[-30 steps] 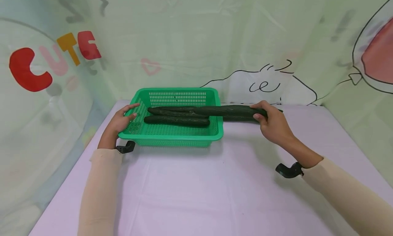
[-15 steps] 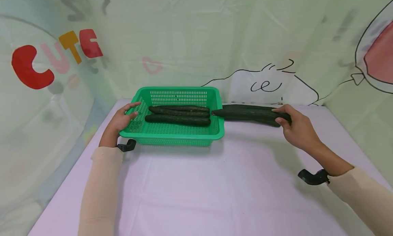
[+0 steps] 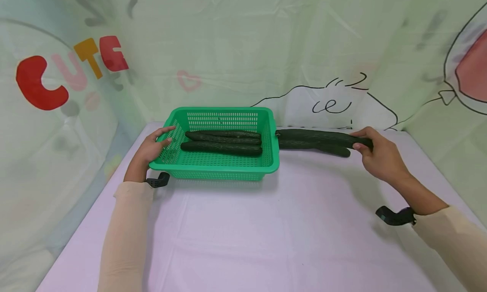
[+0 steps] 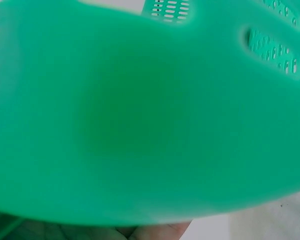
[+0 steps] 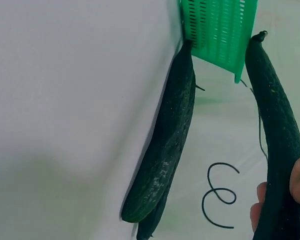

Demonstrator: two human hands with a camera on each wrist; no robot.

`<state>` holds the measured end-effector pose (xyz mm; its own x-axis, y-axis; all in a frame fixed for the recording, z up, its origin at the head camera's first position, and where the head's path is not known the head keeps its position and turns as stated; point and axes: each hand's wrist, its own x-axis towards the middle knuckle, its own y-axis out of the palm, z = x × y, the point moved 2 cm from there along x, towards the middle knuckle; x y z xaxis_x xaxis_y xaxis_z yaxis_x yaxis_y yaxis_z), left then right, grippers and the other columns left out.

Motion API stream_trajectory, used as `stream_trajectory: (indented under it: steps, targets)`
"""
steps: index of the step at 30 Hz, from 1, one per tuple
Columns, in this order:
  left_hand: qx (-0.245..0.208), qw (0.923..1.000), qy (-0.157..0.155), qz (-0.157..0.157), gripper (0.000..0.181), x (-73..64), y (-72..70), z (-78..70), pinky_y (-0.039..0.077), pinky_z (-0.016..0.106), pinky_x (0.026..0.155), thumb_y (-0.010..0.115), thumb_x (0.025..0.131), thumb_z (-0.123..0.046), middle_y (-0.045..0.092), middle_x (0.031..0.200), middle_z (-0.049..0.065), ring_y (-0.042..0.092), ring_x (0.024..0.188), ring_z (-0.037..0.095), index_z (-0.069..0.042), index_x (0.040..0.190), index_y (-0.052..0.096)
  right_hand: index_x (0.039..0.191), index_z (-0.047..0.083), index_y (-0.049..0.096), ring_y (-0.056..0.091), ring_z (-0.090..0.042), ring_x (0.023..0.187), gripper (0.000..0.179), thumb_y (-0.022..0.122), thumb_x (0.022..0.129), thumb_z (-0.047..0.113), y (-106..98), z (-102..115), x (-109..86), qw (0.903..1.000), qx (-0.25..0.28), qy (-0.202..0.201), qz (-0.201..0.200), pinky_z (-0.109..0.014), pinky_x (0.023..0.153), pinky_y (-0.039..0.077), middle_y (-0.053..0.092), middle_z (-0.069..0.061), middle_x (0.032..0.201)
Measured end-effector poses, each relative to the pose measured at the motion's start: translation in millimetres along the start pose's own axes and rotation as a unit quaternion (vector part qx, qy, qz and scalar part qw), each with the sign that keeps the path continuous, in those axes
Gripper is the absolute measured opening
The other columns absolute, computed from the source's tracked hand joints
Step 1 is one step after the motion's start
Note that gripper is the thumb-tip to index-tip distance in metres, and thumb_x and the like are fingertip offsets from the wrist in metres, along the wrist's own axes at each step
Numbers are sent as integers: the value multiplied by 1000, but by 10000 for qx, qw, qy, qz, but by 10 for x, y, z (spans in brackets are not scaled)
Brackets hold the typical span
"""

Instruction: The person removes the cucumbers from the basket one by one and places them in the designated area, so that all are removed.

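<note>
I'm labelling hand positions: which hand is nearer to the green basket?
Left. The left hand touches the green basket at its left end; the right hand is apart from it, out past its right end, holding a cucumber.

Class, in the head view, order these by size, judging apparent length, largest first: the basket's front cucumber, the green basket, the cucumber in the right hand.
1. Green basket
2. Held cucumber, one end partly hidden by the right hand
3. Front cucumber in the basket
</note>
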<state>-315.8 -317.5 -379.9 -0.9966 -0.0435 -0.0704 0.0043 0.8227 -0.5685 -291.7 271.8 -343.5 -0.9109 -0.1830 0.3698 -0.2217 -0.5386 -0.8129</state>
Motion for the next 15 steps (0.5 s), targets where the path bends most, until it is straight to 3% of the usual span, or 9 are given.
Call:
stream_trajectory:
  steps: [9, 15]
  targets:
    - [-46, 10000, -31, -10, 50, 18, 4, 11, 16, 67, 117, 48, 105, -29, 9, 167, 4, 5, 153, 38, -33, 153, 36, 126, -1, 54, 53, -27, 68, 27, 54, 101, 10, 35, -133, 39, 9997, -105, 224, 16, -28, 50, 35, 63, -32, 111]
    - [6, 10000, -51, -12, 50, 4, -1, 13, 15, 67, 117, 48, 105, -29, 9, 167, 5, 5, 153, 38, -34, 154, 35, 127, -1, 53, 51, -26, 65, 28, 53, 102, 12, 98, -161, 56, 9991, -53, 381, 196, -29, 49, 35, 62, -33, 112]
